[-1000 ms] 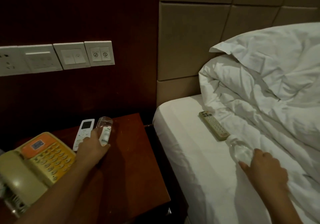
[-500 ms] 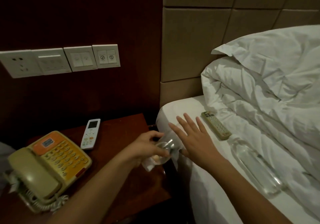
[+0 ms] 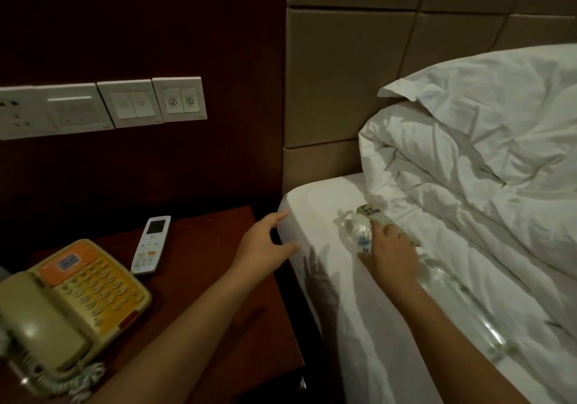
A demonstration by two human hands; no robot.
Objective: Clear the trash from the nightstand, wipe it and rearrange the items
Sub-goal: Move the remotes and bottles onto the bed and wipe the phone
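At the far left of the frame a yellow and orange telephone (image 3: 67, 302) sits on the dark red nightstand (image 3: 218, 319), its handset in the cradle and its coiled cord bunched at the lower left. Just to its right, toward the back of the nightstand, a white remote with a small screen (image 3: 151, 244) lies flat, its near end close to the telephone's upper corner. Above them, in the upper left of the frame, a row of white wall switches and sockets (image 3: 125, 105) runs along the dark wall panel.

Near the centre, the left hand (image 3: 265, 244) reaches across the nightstand's right edge toward the side of the bed (image 3: 337, 278). Its fingers are straight and spread and it holds nothing; the fingertips lie at the white sheet's edge, though I cannot tell whether they touch it.

Further right, the right hand (image 3: 392, 255) rests on the mattress with its fingers curled around a small clear bottle with a blue label (image 3: 359, 232), which lies on the sheet. A beige remote (image 3: 374, 214) lies just behind that bottle, partly under the hand. To the right of the wrist a long clear bottle (image 3: 468, 303) lies on the sheet, running toward the lower right. A rumpled white duvet and pillow (image 3: 484, 141) fill the upper right, against a tan padded headboard (image 3: 343, 76).
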